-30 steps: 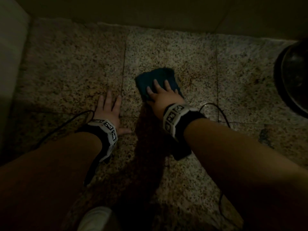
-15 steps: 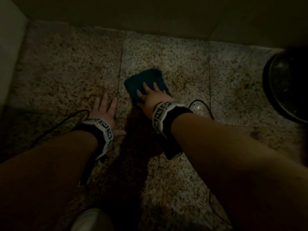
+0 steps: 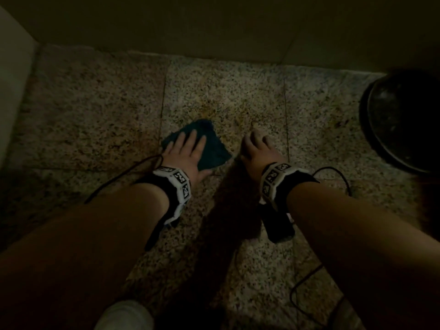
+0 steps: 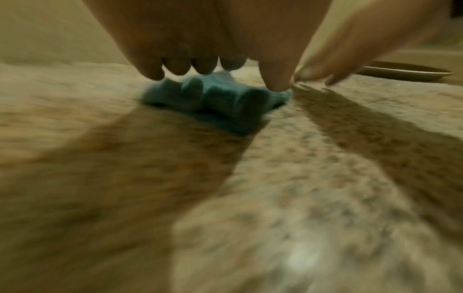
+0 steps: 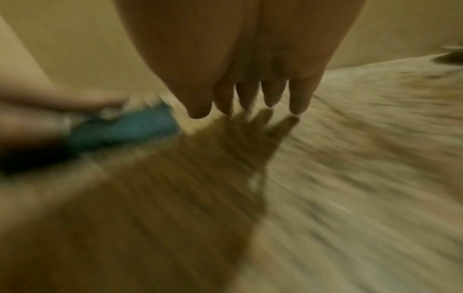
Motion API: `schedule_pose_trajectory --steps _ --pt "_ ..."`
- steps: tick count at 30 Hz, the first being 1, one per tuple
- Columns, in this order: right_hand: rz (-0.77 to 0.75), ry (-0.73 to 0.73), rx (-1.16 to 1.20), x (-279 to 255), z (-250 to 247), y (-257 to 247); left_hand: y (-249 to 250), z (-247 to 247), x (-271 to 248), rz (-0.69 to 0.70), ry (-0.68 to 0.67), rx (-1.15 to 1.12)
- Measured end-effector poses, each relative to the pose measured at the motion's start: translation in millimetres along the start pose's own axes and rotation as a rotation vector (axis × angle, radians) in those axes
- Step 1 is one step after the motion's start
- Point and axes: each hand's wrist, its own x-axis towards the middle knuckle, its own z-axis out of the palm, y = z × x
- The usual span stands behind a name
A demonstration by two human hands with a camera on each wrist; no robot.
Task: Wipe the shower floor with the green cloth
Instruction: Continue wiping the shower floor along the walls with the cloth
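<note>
The green cloth [image 3: 213, 148] lies flat on the speckled granite shower floor [image 3: 95, 110], near a tile joint. My left hand [image 3: 188, 151] lies on the cloth's left part with straight fingers and presses it down. The left wrist view shows those fingertips [image 4: 175, 68] on the bunched cloth [image 4: 220, 99]. My right hand [image 3: 254, 146] hovers just right of the cloth, off it, with its fingers hanging loosely and nothing in them. In the blurred right wrist view the right hand [image 5: 250, 103] is above bare floor, with the cloth [image 5: 125, 128] to its left.
A dark round basin [image 3: 404, 120] stands on the floor at the far right. The back wall [image 3: 214, 27] and a pale ledge [image 3: 12, 79] at the left bound the floor. Black cables [image 3: 333, 172] trail from both wrists. A white shoe [image 3: 123, 315] shows at the bottom.
The right hand has let go of the cloth and moved off to the right. The left hand has left the bare floor and now presses on the cloth.
</note>
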Motion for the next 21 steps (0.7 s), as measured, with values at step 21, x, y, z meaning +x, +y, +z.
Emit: schedule_pose_trajectory --steps 21 --pt "-0.008 -0.009 -0.065 1.2 19.8 8.6 -10.9 -20.4 57.3 -0.004 0.129 0.056"
